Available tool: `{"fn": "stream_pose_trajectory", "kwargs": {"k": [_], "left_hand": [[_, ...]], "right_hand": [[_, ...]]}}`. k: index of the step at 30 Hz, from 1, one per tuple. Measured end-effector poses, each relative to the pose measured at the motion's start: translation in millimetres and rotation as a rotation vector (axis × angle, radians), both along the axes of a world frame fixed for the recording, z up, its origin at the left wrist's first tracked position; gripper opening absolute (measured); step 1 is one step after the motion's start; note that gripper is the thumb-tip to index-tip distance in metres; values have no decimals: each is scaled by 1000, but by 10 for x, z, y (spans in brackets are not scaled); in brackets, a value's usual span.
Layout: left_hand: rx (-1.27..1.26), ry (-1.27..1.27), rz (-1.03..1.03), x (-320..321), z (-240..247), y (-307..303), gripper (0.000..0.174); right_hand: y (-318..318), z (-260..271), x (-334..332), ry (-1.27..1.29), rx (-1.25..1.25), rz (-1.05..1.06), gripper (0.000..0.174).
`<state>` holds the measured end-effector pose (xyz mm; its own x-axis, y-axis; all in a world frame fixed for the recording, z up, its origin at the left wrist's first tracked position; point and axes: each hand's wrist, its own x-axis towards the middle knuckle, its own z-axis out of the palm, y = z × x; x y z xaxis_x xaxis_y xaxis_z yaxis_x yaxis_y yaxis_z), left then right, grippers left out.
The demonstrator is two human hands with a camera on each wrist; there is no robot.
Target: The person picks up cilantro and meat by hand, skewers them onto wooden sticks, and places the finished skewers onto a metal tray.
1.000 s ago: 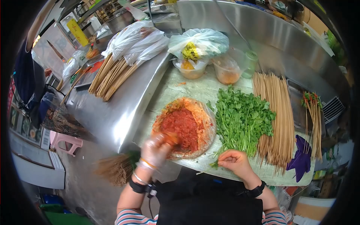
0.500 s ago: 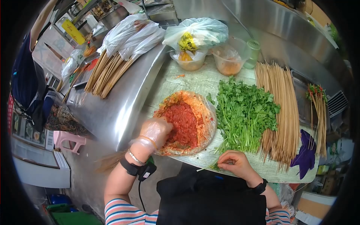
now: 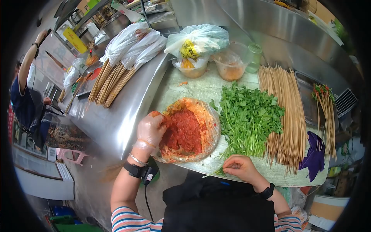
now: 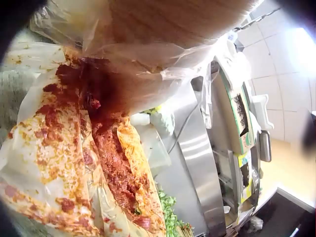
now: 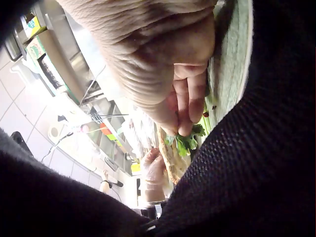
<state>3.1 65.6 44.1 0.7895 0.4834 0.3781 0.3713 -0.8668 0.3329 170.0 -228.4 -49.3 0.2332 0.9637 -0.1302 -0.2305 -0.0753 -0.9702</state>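
Observation:
My left hand (image 3: 150,130), in a clear plastic glove stained red, is at the left rim of a plastic-lined bowl (image 3: 212,135). Its fingers bend toward the red chopped paste (image 3: 183,129) inside; I cannot tell whether they grip anything. The left wrist view catches the smeared liner (image 4: 44,173) and the paste (image 4: 116,165) below the glove. Bare, my right hand (image 3: 240,167) pinches a small coriander sprig (image 3: 219,171) between thumb and fingers at the table's front edge. Leaves of that sprig (image 5: 186,144) poke out beneath the fingertips in the right wrist view.
A coriander heap (image 3: 249,116) lies right of the bowl, then many bamboo skewers (image 3: 284,116) and a purple cloth (image 3: 312,158). Bagged tubs (image 3: 191,69) stand behind. Bagged skewers (image 3: 112,83) lie on the steel counter (image 3: 112,123). Another person (image 3: 27,91) stands far left.
The left hand moved from over the bowl's front to its left rim, dipped at the paste, then rose slightly. The right hand keeps its pinch on the sprig, almost still.

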Motion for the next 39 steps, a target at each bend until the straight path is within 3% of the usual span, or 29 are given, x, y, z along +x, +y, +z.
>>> {"fn": "stream_pose_trajectory", "kwargs": {"k": [4, 8, 12, 15, 19, 23, 26, 29, 32, 35, 36, 39], "left_hand": [[56, -95, -41, 98, 135, -99, 14], [406, 270, 30, 143, -90, -29, 8], [431, 347, 124, 68, -173, 78, 11], [379, 228, 133, 147, 55, -19, 12], [304, 213, -203, 229, -190, -3, 15], [335, 414, -160, 284, -318, -63, 12], [128, 348, -46, 253, -328, -31, 13], [87, 346, -31, 160, -266, -20, 12], [-916, -41, 169, 118, -254, -23, 15], [-1269, -309, -41, 3, -140, 0, 16], [-1160, -274, 61, 59, -26, -109, 17], [-1099, -340, 8, 35, -104, -175, 25]], "right_hand": [[-11, -6, 0, 6, 5, -4, 9], [-7, 16, 2, 6, -7, -5, 9], [-17, 1, 13, -43, 19, -7, 9], [-10, 11, 7, -7, 5, -1, 9], [-2, 34, 23, 11, 5, 8, 10], [-19, 24, 28, 3, 2, 0, 10], [-16, 7, 33, 21, -4, 2, 10], [-11, 21, 21, -1, 4, -8, 10], [-15, 17, 27, -24, 2, -3, 10], [-17, -3, 7, 4, 1, -30, 10], [-17, -5, 5, 8, 7, -28, 10], [-31, -12, 1, 12, 16, -30, 10]]}}
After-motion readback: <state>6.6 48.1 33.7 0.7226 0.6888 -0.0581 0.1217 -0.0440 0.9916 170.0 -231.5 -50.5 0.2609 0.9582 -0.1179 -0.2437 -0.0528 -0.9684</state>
